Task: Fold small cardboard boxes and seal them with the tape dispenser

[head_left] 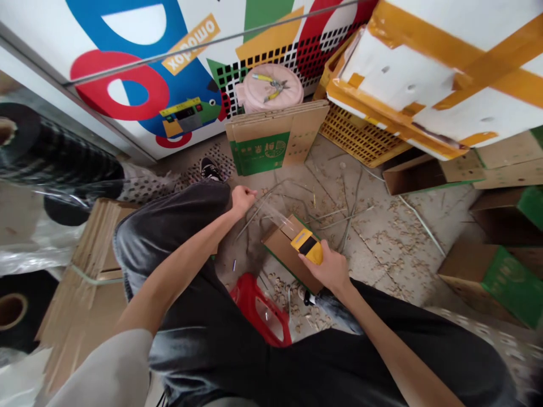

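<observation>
Between the seated person's knees, above the floor: one small cardboard box [283,251], brown with green edging, flat-sided. Its long axis runs from the right hand up and left toward the left hand.

- Tape dispenser [306,244]: yellow plastic with a black panel, lying on the box's top face. Its nose points up and left along the same line.
- Right hand [330,271]: clasped over the dispenser's rear end, pressing it to the box.
- Left hand [242,199]: closed in a fist beside the left knee, pinching the end of a clear tape [271,213] strip stretched from the box.
- Stool [259,310]: red glossy plastic, under the person.
- Floor [382,226]: pale cracked tiles, strewn with small tan chips and thin straps.
- Flat cartons [271,138]: a ribbed stack, brown with a green print, leaning on the painted wall.
- Pink tub [254,93]: round, lidded, with yellow-handled cutters [271,85] lying on top.
- Yellow crate [356,135]: plastic lattice, tilted; contents not visible.
- Foam box [441,73]: white, banded with yellow tape.
- Open cartons [496,277]: at right; interiors in shadow.
</observation>
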`<state>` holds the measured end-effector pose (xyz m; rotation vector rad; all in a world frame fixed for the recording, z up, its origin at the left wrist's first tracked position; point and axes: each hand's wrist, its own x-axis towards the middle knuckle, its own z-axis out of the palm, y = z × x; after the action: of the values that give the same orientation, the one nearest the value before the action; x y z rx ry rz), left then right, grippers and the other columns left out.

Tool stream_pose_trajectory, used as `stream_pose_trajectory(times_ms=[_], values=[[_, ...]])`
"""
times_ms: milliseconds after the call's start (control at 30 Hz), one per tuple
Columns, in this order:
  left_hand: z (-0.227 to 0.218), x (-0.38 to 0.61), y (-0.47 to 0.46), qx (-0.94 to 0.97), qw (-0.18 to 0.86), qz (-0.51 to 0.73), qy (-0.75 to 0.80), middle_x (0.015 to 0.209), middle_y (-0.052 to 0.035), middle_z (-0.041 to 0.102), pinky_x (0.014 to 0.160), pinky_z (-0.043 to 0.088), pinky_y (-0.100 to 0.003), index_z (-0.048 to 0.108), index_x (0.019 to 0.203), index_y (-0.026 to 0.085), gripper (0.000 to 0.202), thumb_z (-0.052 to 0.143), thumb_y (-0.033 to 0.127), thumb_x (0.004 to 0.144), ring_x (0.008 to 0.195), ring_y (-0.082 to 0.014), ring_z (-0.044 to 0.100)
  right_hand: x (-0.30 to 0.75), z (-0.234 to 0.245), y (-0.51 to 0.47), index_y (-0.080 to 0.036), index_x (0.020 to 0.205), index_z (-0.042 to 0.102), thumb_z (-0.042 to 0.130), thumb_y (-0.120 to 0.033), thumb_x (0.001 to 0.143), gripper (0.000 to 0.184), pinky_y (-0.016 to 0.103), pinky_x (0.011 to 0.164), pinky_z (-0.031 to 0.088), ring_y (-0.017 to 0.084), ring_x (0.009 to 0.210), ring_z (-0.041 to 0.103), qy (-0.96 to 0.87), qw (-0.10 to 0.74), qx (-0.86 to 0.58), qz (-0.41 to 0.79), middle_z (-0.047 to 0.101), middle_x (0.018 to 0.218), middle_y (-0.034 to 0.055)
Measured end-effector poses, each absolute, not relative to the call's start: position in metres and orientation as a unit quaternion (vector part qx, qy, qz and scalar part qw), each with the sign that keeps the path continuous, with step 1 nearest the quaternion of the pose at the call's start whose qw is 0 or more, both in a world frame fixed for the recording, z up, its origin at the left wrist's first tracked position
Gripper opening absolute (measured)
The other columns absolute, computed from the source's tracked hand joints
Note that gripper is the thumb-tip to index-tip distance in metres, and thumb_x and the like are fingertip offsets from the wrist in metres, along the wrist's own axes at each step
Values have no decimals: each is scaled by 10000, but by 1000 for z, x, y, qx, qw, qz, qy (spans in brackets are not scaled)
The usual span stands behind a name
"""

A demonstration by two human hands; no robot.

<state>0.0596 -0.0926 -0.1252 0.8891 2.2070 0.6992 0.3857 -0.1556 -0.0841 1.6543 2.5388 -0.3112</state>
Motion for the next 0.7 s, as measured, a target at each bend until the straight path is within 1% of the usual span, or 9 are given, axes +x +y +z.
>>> stream_pose_trajectory(times_ms=[100,200,267,333,433,533,633,700], values=[[-136,39,-91,328,327,205,862,1140,-201,808,943,514,-307,806,1013,95,205,656,228,969,1105,-281,739,389,-90,-158,-181,1100,583,505,-833,949,674,324,608,322,312,786,765,841,60,529,-97,776,855,134],[-145,42,-95,298,333,168,879,1186,-226,793,941,518,-324,795,1081,82,318,548,273,1021,1153,-310,736,381,-96,-158,-173,1102,597,510,-845,935,699,329,614,320,303,779,758,848,74,518,-80,774,873,137],[-149,49,-95,285,323,159,888,1213,-254,778,960,520,-358,788,1108,73,420,459,329,1052,1186,-347,727,376,-99,-157,-168,1102,605,507,-850,932,710,330,617,321,299,768,752,850,77,515,-75,766,856,137],[-153,58,-91,274,309,154,898,1251,-296,754,997,518,-408,777,1139,56,533,399,426,1072,1231,-392,707,376,-100,-156,-166,1102,607,506,-846,936,708,328,620,326,296,770,751,851,75,514,-80,764,855,135],[-164,76,-82,230,296,140,916,1318,-341,712,1044,510,-486,735,1242,31,659,405,571,1059,1291,-445,674,377,-98,-156,-163,1130,604,532,-828,938,696,322,627,336,295,794,755,848,72,517,-87,774,894,138],[-183,97,-79,172,303,115,930,1375,-374,667,1065,499,-532,674,1335,2,747,438,644,1034,1341,-468,641,377,-96,-157,-164,1165,596,570,-812,933,689,316,641,355,293,830,765,846,73,520,-96,782,933,140],[-203,112,-86,173,350,108,914,1388,-395,648,1074,490,-527,648,1354,-24,830,442,706,1016,1368,-463,624,377,-95,-158,-167,1161,594,573,-823,925,697,316,651,371,292,854,771,844,70,521,-109,785,958,137],[-214,119,-94,200,404,110,886,1383,-378,664,1077,489,-505,677,1328,9,818,457,727,1003,1384,-450,617,377,-95,-158,-171,1144,598,556,-840,922,706,319,649,375,294,850,771,844,64,521,-115,786,963,134]])
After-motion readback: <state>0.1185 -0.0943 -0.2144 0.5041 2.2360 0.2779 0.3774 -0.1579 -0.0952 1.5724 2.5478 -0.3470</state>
